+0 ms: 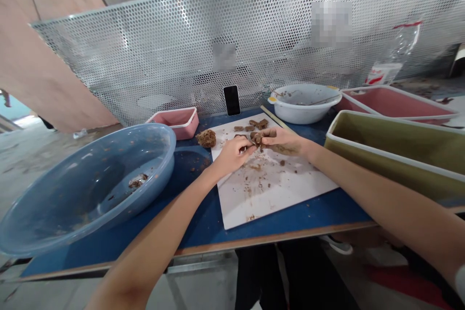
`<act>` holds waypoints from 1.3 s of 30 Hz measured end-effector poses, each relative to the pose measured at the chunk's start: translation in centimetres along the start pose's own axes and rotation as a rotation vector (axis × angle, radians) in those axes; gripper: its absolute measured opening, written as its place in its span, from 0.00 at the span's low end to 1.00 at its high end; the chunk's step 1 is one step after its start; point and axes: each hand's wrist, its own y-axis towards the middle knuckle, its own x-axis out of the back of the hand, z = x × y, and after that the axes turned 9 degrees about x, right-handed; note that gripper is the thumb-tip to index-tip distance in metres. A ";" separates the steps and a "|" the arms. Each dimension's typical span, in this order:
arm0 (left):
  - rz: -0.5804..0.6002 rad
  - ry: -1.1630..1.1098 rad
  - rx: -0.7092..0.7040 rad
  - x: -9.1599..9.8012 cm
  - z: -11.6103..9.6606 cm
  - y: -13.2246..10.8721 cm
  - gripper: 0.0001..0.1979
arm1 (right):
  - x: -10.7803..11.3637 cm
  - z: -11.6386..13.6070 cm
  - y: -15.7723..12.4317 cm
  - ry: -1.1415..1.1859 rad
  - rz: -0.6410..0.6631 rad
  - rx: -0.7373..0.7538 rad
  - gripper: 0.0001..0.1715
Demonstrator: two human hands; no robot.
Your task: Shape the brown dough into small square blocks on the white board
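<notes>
My right hand (281, 140), smeared with brown dirt, is closed around a brown, earthy lump (257, 139) above the white board (232, 203). Against the lump's left side, my left hand (235, 155) has its fingers pinched together. Something dark and thin shows at those fingers, too small to name. Several brown chunks (258, 125) lie on the board just beyond my hands. Crumbs and dirt smears are scattered over its near half. A bigger rough brown clump (206, 138) rests at the board's left edge.
A large blue basin (152, 131) with brown bits in it stands left. Behind are a small pink tub (187, 126), a phone (231, 100) and a white basin (303, 112). An olive planter box (381, 147) and a pink one (392, 101) stand right, before a perforated metal screen (152, 48).
</notes>
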 end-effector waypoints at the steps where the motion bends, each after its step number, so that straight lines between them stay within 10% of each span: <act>1: 0.004 0.002 -0.001 0.0 0.0 0.0 0.15 | 0.1 -0.1 0.0 0.003 0.002 0.001 0.28; 39: -0.003 -0.053 0.040 -0.6 0.2 -0.1 0.20 | 0.0 0.1 -0.1 0.001 -0.030 -0.019 0.30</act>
